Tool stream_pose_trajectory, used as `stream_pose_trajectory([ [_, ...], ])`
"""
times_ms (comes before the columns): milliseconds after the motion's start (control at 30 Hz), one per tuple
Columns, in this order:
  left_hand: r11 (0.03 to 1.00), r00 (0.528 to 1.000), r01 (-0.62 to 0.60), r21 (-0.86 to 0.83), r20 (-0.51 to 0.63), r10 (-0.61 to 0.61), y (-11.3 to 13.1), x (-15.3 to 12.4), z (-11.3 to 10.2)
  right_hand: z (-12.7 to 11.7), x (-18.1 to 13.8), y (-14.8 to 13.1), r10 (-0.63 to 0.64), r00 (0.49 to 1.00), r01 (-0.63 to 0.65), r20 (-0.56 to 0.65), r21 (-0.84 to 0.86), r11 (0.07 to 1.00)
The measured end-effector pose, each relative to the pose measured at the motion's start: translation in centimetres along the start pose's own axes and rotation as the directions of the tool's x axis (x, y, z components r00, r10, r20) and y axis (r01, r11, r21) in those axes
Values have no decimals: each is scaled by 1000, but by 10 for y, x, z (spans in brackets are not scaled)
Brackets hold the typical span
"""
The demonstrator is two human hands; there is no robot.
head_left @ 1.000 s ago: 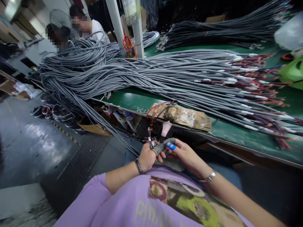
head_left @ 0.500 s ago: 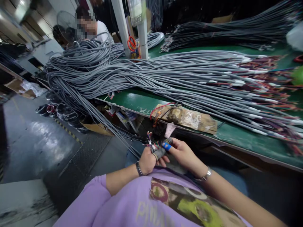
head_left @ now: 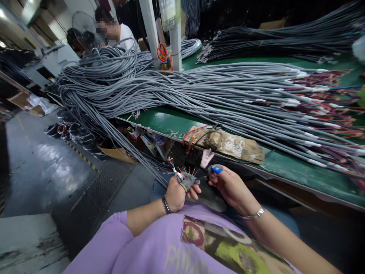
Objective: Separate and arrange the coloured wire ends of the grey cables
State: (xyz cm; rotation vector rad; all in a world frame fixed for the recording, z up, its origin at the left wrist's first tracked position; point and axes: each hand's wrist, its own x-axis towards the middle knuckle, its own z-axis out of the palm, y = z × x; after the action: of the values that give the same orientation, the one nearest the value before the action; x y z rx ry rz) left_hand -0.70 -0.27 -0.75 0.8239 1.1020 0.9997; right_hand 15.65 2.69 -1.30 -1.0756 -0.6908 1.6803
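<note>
My left hand (head_left: 176,195), its thumb in a grey cover, is closed around the end of a grey cable (head_left: 159,180). Thin coloured wires (head_left: 186,171) fan out above the thumb, and a second small tuft of wires (head_left: 170,161) with a white sleeve stands left of them. My right hand (head_left: 226,182) is to the right, apart from the left, with blue tape (head_left: 216,169) on one digit. Its fingers are pinched together; anything between them is too small to make out.
Many grey cables (head_left: 171,89) with stripped ends lie across the green bench (head_left: 155,120). A taped wooden block (head_left: 230,144) sits at the bench edge above my hands, beside a pale pink tag (head_left: 207,158). A person (head_left: 125,36) sits at the back left near a fan.
My right hand has moved right, away from the left hand and the cable end. The coloured wires by the left thumb are now spread and more visible. My left hand has hardly moved.
</note>
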Motion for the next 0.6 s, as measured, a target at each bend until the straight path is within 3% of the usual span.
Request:
stream_pose_trajectory([
  [133,999,999,14,-52,51,-11,12,-4,7,-2,9,-13,195,977,-204,85,118,972],
  [200,997,995,37,-61,95,-31,17,-5,11,4,12,-22,218,960,-239,177,105,965],
  [300,995,989,68,-80,140,-56,23,-4,18,15,14,-31,174,955,-185,239,27,982],
  [500,992,984,94,-90,158,-79,25,0,20,19,15,-23,-4,1000,4,31,-8,1000],
  [600,992,983,89,-84,165,-75,25,2,19,16,16,-21,18,995,-19,94,5,1000],
])
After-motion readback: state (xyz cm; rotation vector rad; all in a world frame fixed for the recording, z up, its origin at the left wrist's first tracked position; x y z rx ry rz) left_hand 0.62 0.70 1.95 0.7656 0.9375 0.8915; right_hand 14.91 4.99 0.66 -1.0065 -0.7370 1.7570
